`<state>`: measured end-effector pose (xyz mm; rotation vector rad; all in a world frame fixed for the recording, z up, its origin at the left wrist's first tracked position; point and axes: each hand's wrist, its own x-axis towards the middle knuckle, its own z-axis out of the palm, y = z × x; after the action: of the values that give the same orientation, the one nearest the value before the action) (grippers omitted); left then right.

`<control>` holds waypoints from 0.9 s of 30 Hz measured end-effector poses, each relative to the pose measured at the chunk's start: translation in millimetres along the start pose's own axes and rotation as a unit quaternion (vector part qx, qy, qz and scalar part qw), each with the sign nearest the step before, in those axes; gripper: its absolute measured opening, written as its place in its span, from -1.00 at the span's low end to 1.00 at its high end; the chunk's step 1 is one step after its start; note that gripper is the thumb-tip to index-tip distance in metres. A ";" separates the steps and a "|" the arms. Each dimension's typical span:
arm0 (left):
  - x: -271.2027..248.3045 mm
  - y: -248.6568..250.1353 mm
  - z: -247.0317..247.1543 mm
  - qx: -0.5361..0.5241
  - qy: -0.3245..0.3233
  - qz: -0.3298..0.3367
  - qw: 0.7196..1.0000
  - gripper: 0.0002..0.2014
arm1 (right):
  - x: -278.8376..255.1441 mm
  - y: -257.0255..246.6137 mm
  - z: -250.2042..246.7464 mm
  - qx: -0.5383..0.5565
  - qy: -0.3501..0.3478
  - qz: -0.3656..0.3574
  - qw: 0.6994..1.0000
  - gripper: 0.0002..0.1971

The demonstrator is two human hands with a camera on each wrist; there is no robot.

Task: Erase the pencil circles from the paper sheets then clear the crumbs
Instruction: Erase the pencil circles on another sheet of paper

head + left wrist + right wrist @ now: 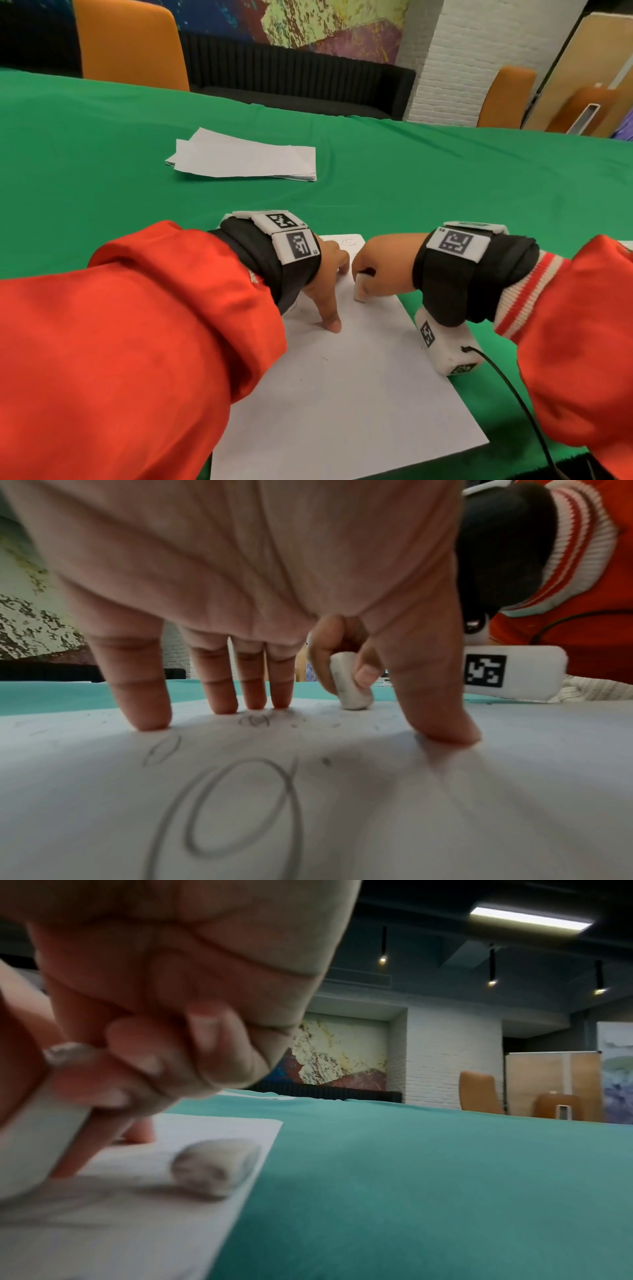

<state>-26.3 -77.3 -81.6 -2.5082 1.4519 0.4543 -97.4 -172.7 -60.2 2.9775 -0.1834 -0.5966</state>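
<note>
A white paper sheet (342, 394) lies on the green table in front of me. My left hand (325, 274) presses it flat with spread, straight fingers (143, 696). Large pencil circles (240, 804) show under that palm, smaller ones (161, 748) nearer the fingertips, and dark crumbs (325, 761) dot the sheet. My right hand (380, 267) is curled round a white eraser (360, 293), whose lower end touches the paper (514, 804) just beyond the left thumb. The eraser (349, 688) stands tilted. In the right wrist view the eraser (37, 1139) is blurred.
A loose stack of white sheets (243, 159) lies further back on the green tablecloth (445, 178). A small grey blurred lump (215, 1167) sits on the paper near its far right corner. Orange chairs (130, 44) stand beyond the table. A black cable (513, 394) trails from my right wrist.
</note>
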 end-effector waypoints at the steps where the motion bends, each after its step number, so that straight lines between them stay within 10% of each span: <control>1: -0.2 -0.1 0.0 0.000 0.001 -0.001 1.000 -0.14 | -1.0 -1.5 0.0 -0.001 -0.008 -0.004 1.000 -0.85; 27: -0.8 0.6 -2.2 0.009 -0.009 -0.007 1.000 -0.10 | 5.8 16.2 -0.5 0.080 -0.007 0.051 0.995 -0.75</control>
<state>-26.9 -77.7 -79.3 -2.4916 1.4254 0.4578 -93.6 -189.4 -60.0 3.0923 -0.4002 -0.6191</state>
